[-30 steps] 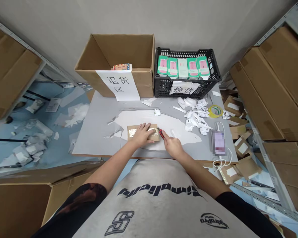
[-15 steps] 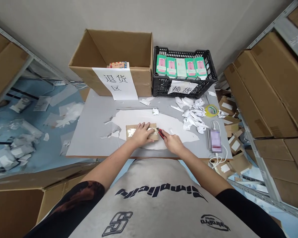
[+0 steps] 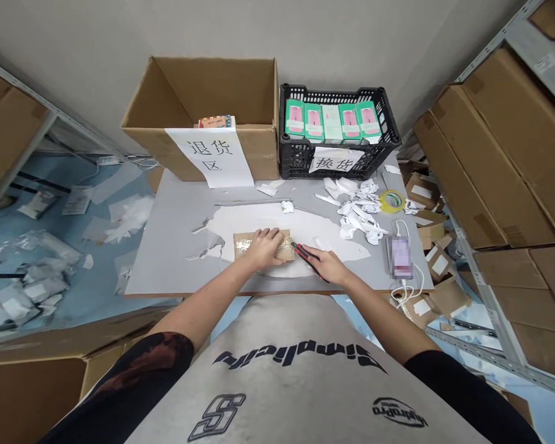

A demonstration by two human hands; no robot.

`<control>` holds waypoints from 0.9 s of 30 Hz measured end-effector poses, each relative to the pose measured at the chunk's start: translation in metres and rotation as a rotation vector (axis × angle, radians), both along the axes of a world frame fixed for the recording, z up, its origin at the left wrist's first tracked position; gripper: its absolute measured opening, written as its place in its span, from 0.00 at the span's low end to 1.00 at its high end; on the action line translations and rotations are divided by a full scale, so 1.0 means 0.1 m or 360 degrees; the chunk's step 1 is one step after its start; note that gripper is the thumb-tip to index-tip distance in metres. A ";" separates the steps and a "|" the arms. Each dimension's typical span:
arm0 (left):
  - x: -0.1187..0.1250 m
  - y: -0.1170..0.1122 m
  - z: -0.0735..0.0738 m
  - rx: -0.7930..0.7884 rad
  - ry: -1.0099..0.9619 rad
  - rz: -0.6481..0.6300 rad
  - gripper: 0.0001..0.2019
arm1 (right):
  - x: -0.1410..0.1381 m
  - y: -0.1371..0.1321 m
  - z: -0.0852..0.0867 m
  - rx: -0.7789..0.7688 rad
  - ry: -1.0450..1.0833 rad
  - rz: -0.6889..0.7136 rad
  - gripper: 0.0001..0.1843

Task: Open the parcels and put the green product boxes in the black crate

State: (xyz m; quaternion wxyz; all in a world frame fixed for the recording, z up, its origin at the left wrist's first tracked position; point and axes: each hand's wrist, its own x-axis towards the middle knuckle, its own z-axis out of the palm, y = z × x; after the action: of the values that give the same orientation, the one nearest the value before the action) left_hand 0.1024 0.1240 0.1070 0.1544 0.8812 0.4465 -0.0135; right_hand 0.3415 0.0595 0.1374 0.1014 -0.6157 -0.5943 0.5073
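A small brown cardboard parcel [image 3: 243, 243] with shiny tape lies flat on the grey table [image 3: 176, 246]. My left hand [image 3: 263, 248] rests on top of it, fingers spread and pressing down. My right hand [image 3: 327, 266] is closed round a red and black utility knife [image 3: 304, 253], whose tip touches the parcel's right end.
An open cardboard box [image 3: 203, 117] with a paper sign and a black crate [image 3: 337, 132] of green and pink boxes stand at the back. Crumpled white paper scraps [image 3: 361, 213], a yellow tape roll [image 3: 392, 201] and a phone [image 3: 400, 257] on a cable lie to the right. Shelves of cartons flank both sides.
The view has shifted slightly. My right hand has tilted lower, showing more of the knife. My left hand stays on the parcel.
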 end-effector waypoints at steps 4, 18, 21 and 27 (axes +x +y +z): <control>-0.01 0.01 -0.01 -0.0010 0.0003 -0.0003 0.34 | 0.09 -0.01 -0.07 -0.0075 0.0149 -0.0020 0.27; -0.04 0.06 -0.01 -0.0050 0.0026 -0.0023 0.33 | 0.24 -0.18 -0.20 -0.0185 0.0414 -0.0075 0.27; -0.05 0.02 -0.05 -0.0016 0.0009 -0.0021 0.34 | 0.27 -0.18 -0.21 -0.0134 0.0420 -0.0138 0.28; -0.33 -0.16 -0.08 0.0035 -0.0179 0.0115 0.45 | 0.15 -0.07 -0.44 0.0058 0.0540 -0.0616 0.37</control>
State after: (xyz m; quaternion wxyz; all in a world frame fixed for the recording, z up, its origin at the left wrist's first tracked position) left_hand 0.0698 0.1076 0.0987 0.1699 0.8655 0.4689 0.0466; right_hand 0.3564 0.0523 0.0938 0.3058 -0.6222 -0.4489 0.5638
